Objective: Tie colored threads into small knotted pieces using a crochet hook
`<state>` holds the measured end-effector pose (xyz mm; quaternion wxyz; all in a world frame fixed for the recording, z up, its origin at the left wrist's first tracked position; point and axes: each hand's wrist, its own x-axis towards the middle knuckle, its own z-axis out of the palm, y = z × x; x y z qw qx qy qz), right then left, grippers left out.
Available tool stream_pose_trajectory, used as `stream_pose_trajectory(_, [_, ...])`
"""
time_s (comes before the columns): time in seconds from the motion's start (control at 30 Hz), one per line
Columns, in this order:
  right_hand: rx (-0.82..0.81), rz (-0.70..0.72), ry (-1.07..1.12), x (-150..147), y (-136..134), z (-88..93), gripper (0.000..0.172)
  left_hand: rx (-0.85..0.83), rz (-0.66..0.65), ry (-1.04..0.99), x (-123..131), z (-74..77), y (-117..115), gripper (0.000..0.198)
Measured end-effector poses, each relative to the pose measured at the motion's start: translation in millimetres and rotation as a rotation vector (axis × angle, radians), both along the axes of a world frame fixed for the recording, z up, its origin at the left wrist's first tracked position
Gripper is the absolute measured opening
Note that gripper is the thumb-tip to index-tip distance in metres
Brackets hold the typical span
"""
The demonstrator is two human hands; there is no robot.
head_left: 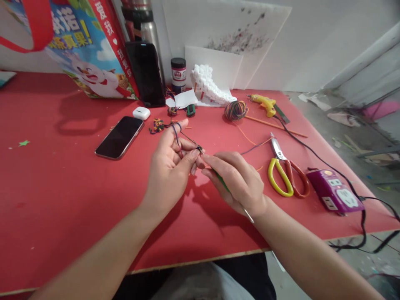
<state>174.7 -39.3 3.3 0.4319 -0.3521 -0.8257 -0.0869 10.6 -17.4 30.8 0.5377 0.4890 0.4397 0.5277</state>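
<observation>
My left hand (171,162) pinches a small dark piece of crochet work (199,148) between thumb and fingers. A strand of dark multicoloured yarn (176,135) loops around its raised index finger. In my right hand (239,179) is a crochet hook (222,180) with a green grip, its metal end sticking out below the palm. The hook's tip meets the small piece, but the fingers hide exactly how. Behind the hands lies a ball of multicoloured yarn (236,110), with a thin strand trailing toward the right hand.
Scissors (281,166), a purple power socket (336,191) and a yellow glue gun (264,104) with its cable lie to the right. A phone (120,137), an earbud case (141,113) and a small crocheted piece (158,125) lie left. A bag (93,54) stands behind them.
</observation>
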Motion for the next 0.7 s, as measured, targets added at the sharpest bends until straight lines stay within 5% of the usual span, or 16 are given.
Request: stream_pose_trajectory(0.7, [-0.280, 0.191, 0.387, 11.8, 8.8, 10.9, 0.014, 0.187, -0.010, 0.304, -6.3, -9.8, 5.0, 0.044])
